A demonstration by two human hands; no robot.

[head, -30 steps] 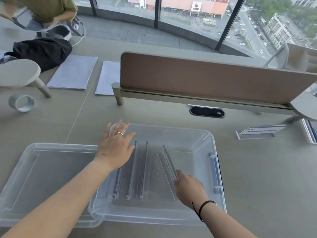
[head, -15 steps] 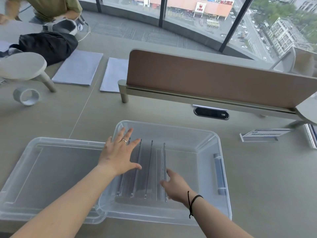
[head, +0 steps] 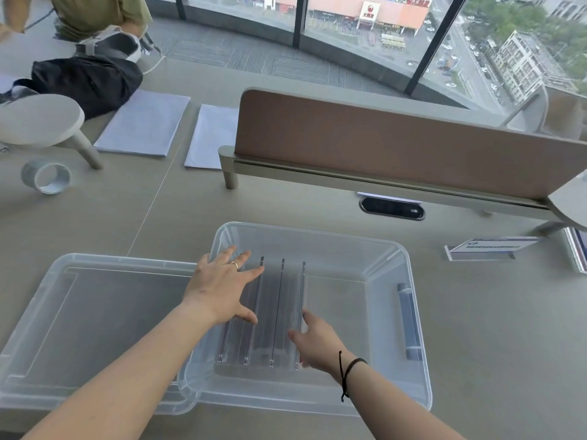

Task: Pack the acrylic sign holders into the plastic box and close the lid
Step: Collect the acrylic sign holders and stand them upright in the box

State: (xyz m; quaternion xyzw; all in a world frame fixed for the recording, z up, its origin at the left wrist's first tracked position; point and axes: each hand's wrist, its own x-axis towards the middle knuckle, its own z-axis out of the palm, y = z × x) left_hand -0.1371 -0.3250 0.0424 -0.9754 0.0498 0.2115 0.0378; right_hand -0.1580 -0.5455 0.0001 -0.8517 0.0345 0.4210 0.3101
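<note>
A clear plastic box [head: 386, 249] sits on the desk in front of me. Several acrylic sign holders [head: 276, 309] stand on edge in its left half, side by side. My left hand [head: 219, 287] lies flat with spread fingers on the leftmost holders. My right hand [head: 317, 341] rests with loose fingers against the near end of the rightmost holder. The clear lid [head: 82, 315] lies flat on the desk to the left of the box, its right edge under the box rim. Another sign holder [head: 489, 247] with a printed insert lies on the desk at the right.
A brown desk divider [head: 397, 144] runs behind the box, with a cable port [head: 392, 208] below it. A tape roll [head: 46, 177], paper stacks [head: 144, 123], a round stand [head: 38, 119] and a black bag [head: 85, 81] are at the far left. A person [head: 89, 11] sits beyond.
The rightmost holder went from leaning to upright against the others. My right hand shifted left along its near end and loosened. My left hand stayed on the left holders.
</note>
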